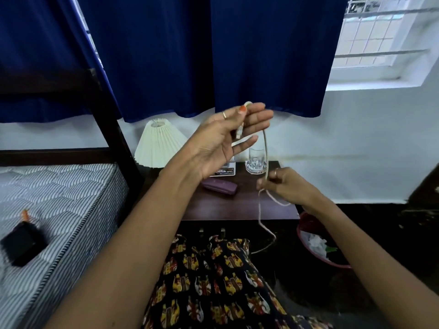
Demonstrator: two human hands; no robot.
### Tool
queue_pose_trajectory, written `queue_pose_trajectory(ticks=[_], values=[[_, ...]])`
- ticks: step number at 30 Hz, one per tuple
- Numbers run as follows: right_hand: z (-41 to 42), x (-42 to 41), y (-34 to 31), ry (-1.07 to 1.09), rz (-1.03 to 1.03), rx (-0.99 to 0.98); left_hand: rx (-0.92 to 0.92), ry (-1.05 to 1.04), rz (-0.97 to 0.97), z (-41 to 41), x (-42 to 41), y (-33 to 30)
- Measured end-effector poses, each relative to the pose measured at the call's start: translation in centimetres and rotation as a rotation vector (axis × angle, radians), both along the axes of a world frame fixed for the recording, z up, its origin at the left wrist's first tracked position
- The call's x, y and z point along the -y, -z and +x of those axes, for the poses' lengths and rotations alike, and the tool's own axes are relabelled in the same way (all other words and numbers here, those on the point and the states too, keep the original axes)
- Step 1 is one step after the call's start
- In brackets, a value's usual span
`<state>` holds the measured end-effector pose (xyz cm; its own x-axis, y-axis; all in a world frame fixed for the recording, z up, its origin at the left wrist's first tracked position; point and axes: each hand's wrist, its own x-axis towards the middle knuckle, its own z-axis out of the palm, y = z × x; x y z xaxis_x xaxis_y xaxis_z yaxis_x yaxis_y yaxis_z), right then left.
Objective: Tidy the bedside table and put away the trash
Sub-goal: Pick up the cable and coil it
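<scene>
A pale cord (265, 148) hangs in a long loop above the dark wooden bedside table (237, 207). My left hand (228, 136) is raised over the table and pinches the cord's upper end between thumb and fingers, palm facing me. My right hand (283, 184) is lower, at the table's right side, and pinches the cord further down; the loose tail drops past the table front toward the floor. On the table stand a pleated cream lamp shade (159, 144), a drinking glass (256, 160), a purple case (219, 186) and a small printed box (225, 170).
A pink basin (316, 255) holding crumpled white trash sits on the floor right of the table. A striped mattress (54, 205) on the left carries a black object (20, 245). Blue curtains (213, 53) hang behind. My patterned skirt (213, 281) fills the lower middle.
</scene>
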<state>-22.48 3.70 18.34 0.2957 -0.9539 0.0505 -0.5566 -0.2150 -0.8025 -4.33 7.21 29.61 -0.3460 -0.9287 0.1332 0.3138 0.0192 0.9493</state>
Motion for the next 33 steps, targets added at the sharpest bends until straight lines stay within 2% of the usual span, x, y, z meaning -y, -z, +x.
queue_pose_trajectory(ticks=[1,3,6,8,14,18,20,23,26,28,31,33], values=[[0.1,-0.1,0.2,-0.041,0.015,-0.034,0.024,0.012,0.012,0.0,0.1,0.6],[0.8,-0.6,0.0,-0.058,0.007,0.073,0.041,0.008,0.042,-0.2,0.3,1.8],[2.0,-1.1,-1.4,0.033,0.054,0.471,0.014,-0.037,0.068,-0.7,0.8,3.0],[2.4,-1.2,-1.7,0.060,0.161,0.641,-0.016,-0.054,0.067,-1.1,1.1,3.2],[3.3,-2.1,0.0,0.043,0.225,0.574,-0.135,-0.201,0.035,-1.8,2.5,4.2],[3.2,-2.9,1.1,-0.156,0.309,0.372,-0.077,-0.377,-0.002,-1.3,3.8,5.8],[3.0,-3.0,1.3,-0.257,0.379,0.245,0.079,-0.462,-0.079,-0.4,4.4,6.7],[2.5,-2.9,0.7,-0.300,0.355,0.137,0.482,-0.514,-0.323,1.0,4.7,7.8],[2.1,-2.9,-0.7,-0.298,0.233,0.105,0.923,-0.435,-0.620,2.5,4.8,9.1],[2.1,-2.8,-1.5,-0.295,0.158,0.122,1.145,-0.347,-0.720,3.4,4.7,9.8],[1.7,-2.1,-2.2,-0.252,0.093,0.167,1.273,-0.258,-0.755,3.7,4.2,10.4],[1.3,-1.5,-2.4,-0.188,0.061,0.197,1.217,-0.225,-0.733,3.8,3.7,10.6]])
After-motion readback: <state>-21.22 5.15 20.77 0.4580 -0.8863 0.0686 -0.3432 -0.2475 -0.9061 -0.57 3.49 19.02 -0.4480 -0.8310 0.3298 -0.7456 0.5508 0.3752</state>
